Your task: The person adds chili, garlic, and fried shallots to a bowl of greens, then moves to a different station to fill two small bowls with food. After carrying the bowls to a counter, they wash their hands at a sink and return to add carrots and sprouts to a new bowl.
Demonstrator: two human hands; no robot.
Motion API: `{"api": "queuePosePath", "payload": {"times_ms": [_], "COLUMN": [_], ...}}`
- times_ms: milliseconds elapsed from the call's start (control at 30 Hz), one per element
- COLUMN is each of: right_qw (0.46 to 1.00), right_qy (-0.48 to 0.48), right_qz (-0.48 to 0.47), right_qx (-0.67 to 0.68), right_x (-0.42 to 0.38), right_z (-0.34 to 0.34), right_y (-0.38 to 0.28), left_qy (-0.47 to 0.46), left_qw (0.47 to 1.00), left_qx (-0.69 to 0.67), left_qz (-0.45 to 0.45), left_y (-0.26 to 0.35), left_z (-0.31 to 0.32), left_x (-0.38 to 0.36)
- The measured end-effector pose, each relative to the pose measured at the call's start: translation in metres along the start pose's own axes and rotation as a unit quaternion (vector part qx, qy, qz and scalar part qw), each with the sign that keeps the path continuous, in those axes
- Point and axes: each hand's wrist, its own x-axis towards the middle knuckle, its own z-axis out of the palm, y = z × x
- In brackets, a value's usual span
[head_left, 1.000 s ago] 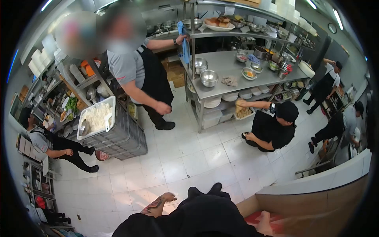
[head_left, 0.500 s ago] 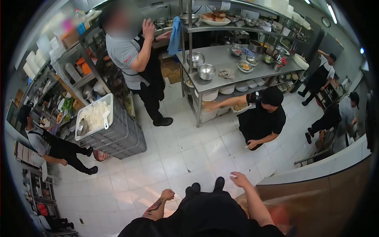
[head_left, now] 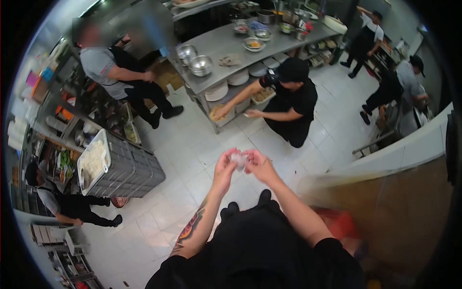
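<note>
My left hand [head_left: 224,168] and my right hand [head_left: 260,167] are raised in front of my body, over the tiled floor. Between their fingertips is a small, crumpled, whitish see-through thing [head_left: 237,160], too blurred to name. Both hands have their fingers closed on it, the left from one side and the right from the other. My forearms reach forward above my black shoes [head_left: 264,196].
A co-worker in black [head_left: 293,108] bends ahead, one hand at a container under the steel table [head_left: 211,85]. Metal bowls [head_left: 200,66] stand on top. Grey stacked crates [head_left: 137,171] with a white-filled tub [head_left: 95,163] are left; a brown surface [head_left: 385,212] is right.
My hands have come up and together from apart, and now meet at the whitish thing. The view has shifted. The bending co-worker's near hand has risen; the grey-shirted person's raised hand has dropped.
</note>
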Motion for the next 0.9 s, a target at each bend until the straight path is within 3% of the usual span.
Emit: {"api": "queuePosePath", "payload": {"times_ms": [67, 167, 267, 400, 533, 700, 767, 833, 900], "right_qw": [0.999, 0.998, 0.985, 0.967, 0.957, 0.855, 0.763, 0.872, 0.949], "right_qy": [0.017, 0.031, 0.143, 0.222, 0.282, 0.501, 0.634, 0.466, 0.298], "right_qz": [-0.008, -0.026, -0.088, -0.116, -0.072, -0.095, -0.114, -0.130, -0.105], "right_qx": [0.026, 0.038, 0.040, 0.050, 0.016, -0.093, 0.043, 0.073, -0.002], "right_x": [0.001, -0.006, -0.013, -0.029, -0.040, -0.098, -0.100, -0.073, -0.038], "right_z": [-0.035, -0.093, -0.154, -0.237, -0.315, -0.452, -0.482, -0.500, -0.527], "right_y": [-0.037, -0.076, -0.110, -0.135, -0.143, -0.153, -0.187, -0.193, -0.189], "left_qy": [-0.044, -0.028, 0.033, 0.002, -0.062, -0.190, -0.223, -0.266, -0.312], "left_qw": [0.981, 0.961, 0.976, 0.988, 0.990, 0.974, 0.964, 0.950, 0.936], "left_qx": [0.177, 0.263, 0.186, 0.142, 0.129, 0.091, 0.086, 0.088, 0.087], "left_qz": [0.065, 0.079, 0.112, 0.059, -0.011, -0.084, -0.115, -0.140, -0.139], "left_y": [0.007, 0.001, -0.011, -0.025, -0.051, -0.090, -0.105, -0.133, -0.162], "left_z": [0.035, 0.072, 0.105, 0.151, 0.214, 0.291, 0.326, 0.367, 0.415], "left_x": [0.012, 0.037, 0.072, 0.113, 0.154, 0.222, 0.262, 0.298, 0.332]}}
